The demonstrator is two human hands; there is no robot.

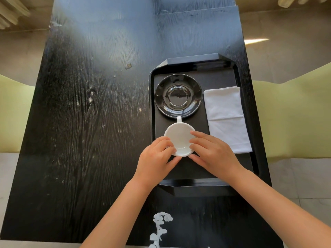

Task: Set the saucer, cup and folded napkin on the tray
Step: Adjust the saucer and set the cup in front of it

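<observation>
Both hands, left (pixel 157 154) and right (pixel 213 152), fingers closed around the white cup (pixel 180 140), apparently steadying it on the tray (pixel 250 169) beside saucer (pixel 178 95) and napkin (pixel 226 115).

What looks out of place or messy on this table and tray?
The white cup sits beside the black saucer on the tray rather than on it, held between the left hand and right hand. Small pale specks and a crumb-like bit mark the table. The napkin lies flat.
</observation>
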